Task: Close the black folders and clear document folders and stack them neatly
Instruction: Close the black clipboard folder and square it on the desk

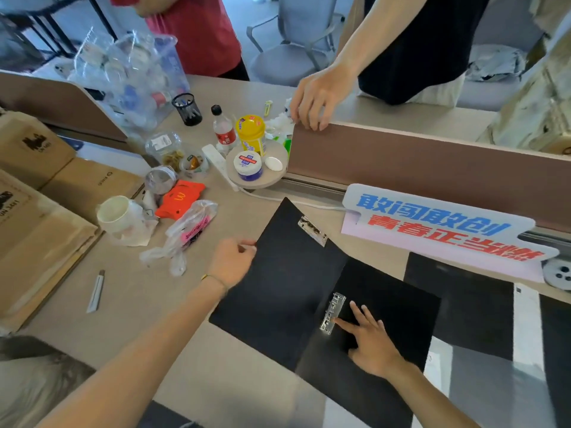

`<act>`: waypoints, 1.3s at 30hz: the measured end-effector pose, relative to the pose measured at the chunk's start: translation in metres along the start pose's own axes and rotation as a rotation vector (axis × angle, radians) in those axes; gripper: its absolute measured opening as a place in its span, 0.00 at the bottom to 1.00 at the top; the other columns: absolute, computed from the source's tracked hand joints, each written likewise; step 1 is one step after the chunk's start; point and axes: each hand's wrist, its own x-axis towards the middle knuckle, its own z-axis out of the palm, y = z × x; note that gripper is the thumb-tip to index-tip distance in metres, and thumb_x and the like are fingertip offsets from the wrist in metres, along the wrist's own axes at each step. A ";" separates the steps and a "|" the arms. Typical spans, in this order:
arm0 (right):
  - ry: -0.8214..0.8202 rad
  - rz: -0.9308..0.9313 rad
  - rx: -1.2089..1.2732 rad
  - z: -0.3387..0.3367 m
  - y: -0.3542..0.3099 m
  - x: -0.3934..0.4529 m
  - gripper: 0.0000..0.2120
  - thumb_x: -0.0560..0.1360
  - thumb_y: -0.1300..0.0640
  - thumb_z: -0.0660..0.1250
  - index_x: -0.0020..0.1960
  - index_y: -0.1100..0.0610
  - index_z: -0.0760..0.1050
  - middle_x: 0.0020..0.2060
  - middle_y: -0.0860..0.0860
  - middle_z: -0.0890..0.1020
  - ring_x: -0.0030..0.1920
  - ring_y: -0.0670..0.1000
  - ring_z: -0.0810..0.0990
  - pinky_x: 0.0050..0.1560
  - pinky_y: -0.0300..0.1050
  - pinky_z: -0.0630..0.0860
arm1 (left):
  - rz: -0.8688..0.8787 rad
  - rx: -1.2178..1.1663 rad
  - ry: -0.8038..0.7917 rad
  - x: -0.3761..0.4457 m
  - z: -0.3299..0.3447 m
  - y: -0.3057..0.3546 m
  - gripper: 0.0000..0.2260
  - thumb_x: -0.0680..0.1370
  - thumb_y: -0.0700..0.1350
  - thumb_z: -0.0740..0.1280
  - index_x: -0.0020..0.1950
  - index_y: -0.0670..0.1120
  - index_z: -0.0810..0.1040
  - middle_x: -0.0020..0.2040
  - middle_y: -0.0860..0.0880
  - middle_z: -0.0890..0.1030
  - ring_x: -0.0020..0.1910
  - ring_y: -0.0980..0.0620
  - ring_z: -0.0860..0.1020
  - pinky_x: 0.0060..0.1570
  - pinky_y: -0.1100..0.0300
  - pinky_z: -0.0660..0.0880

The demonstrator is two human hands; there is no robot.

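A black folder [287, 282] lies open on the desk in front of me, with a metal clip [312, 230] at its top and a second metal clamp [332, 313] on the right half. My left hand [233, 262] pinches the left cover's outer edge. My right hand [372, 341] lies flat on the right half, fingers spread, fingertips touching the clamp. More black folders [460, 304] lie to the right, partly under a clear, greyish sheet [494, 387].
A printed sign [438, 230] stands behind the folders against the brown divider [432, 165]. Another person's hand [318, 100] rests on the divider. Clutter fills the left: a mug [119, 216], plastic bags, a red packet [180, 197], bottles, cardboard boxes [37, 211], a utility knife [96, 291].
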 end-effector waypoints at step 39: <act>0.371 0.549 1.456 -0.012 0.069 -0.103 0.29 0.78 0.65 0.64 0.78 0.55 0.64 0.70 0.54 0.74 0.70 0.55 0.71 0.62 0.47 0.64 | -0.325 -0.126 -0.079 -0.083 0.227 0.022 0.18 0.78 0.52 0.61 0.66 0.51 0.75 0.61 0.44 0.80 0.59 0.41 0.77 0.59 0.50 0.74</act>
